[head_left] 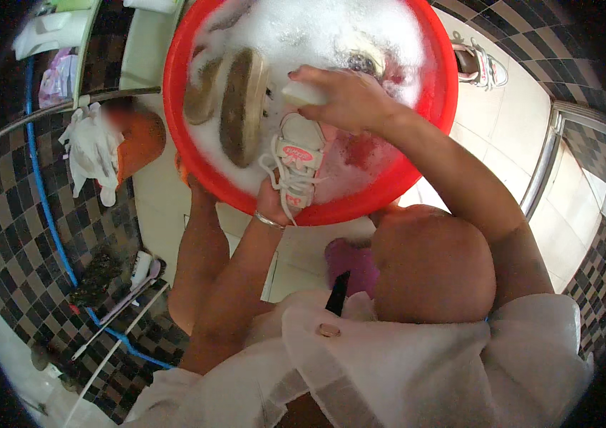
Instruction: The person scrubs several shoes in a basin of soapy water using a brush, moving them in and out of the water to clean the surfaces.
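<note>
A white sneaker with white laces and a pink patch on its tongue lies over the near part of a red basin, toe pointing away from me. My left hand is closed around its heel end. Just above the toe, my right hand grips a pale oblong block, soap or a brush, I cannot tell which. White suds cover most of the water. Left of the sneaker, a brown-soled shoe floats sole up beside another brownish shoe. Something reddish shows through the water.
Another white sneaker stands on the tiles right of the basin. At left are an orange bucket with a white cloth over it, a blue hose and a dark-bristled brush. Checkered walls close in on both sides.
</note>
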Action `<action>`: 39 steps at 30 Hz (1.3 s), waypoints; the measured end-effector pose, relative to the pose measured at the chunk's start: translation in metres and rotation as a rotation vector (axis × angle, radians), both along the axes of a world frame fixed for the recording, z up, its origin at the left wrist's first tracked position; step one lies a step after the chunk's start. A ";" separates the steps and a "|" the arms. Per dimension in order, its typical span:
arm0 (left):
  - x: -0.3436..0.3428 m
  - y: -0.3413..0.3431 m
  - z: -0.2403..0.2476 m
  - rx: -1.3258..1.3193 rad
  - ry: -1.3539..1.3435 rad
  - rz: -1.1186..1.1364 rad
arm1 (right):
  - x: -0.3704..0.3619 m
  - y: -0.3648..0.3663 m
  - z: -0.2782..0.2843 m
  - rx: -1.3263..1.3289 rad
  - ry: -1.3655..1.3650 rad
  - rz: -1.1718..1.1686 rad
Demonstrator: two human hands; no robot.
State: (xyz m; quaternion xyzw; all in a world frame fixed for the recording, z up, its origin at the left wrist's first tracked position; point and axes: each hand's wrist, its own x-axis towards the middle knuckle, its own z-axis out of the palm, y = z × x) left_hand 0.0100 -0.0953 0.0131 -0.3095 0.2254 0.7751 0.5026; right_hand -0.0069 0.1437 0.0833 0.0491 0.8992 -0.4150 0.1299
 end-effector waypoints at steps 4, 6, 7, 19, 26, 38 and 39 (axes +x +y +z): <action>-0.005 -0.010 -0.011 0.090 0.007 0.007 | -0.049 0.007 0.002 -0.122 -0.185 0.186; -0.006 -0.012 -0.008 0.068 0.029 -0.026 | -0.072 0.003 -0.015 -0.139 -0.310 0.269; -0.003 -0.009 -0.004 0.066 0.034 -0.030 | -0.079 0.001 -0.018 -0.166 -0.427 0.290; 0.002 -0.002 0.019 -0.006 0.142 0.129 | 0.004 0.019 -0.108 0.104 -0.181 0.081; -0.009 -0.004 -0.002 -0.129 0.099 0.336 | 0.016 0.012 -0.118 -0.406 -0.014 -0.313; -0.023 -0.005 -0.003 -0.028 0.016 0.335 | 0.010 -0.072 -0.075 -0.333 0.182 -0.303; -0.023 -0.005 -0.005 -0.006 0.015 0.344 | 0.019 -0.071 -0.083 -0.394 0.191 -0.318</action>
